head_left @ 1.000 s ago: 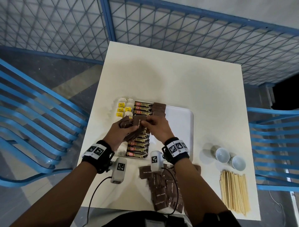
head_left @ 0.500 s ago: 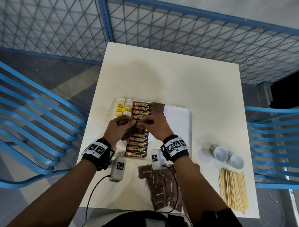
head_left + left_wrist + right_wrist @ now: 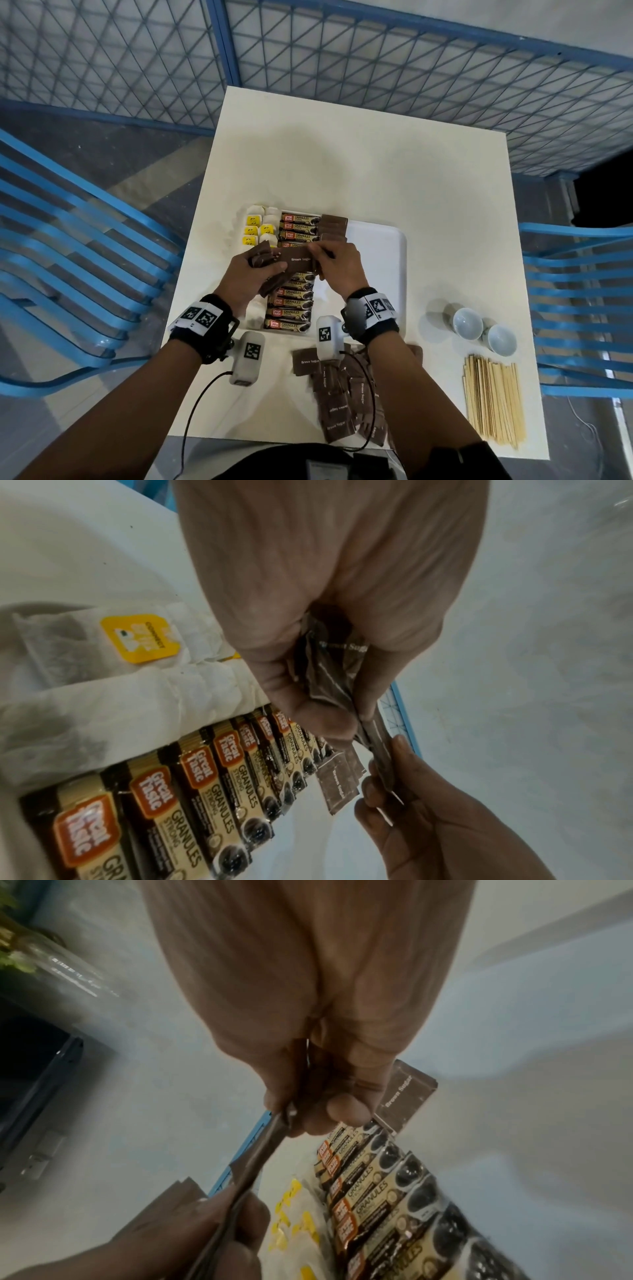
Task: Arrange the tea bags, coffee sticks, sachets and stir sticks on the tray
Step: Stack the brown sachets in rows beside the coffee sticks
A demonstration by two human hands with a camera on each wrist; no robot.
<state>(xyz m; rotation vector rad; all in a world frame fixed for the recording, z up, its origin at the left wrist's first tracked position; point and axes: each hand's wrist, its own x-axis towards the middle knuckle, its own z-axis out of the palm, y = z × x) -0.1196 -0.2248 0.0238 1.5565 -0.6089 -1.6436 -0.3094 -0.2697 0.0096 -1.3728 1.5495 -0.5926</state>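
My left hand [image 3: 251, 275] holds a bundle of brown sugar sachets [image 3: 322, 674], fingers curled round it above the coffee sticks [image 3: 291, 303]. My right hand [image 3: 337, 270] pinches 1 sachet [image 3: 301, 263] drawn from that bundle; both grips are closed on paper, neither slack. The tray [image 3: 383, 270] already carries tea bags [image 3: 257, 229], the coffee sticks and a short sachet column [image 3: 334, 226] at its far end. Risk, in my judgement: the pull may drag neighbouring sachets loose onto the ordered coffee row. More sachets [image 3: 342, 401] and the stir sticks [image 3: 493, 401] remain on the table [image 3: 359, 164].
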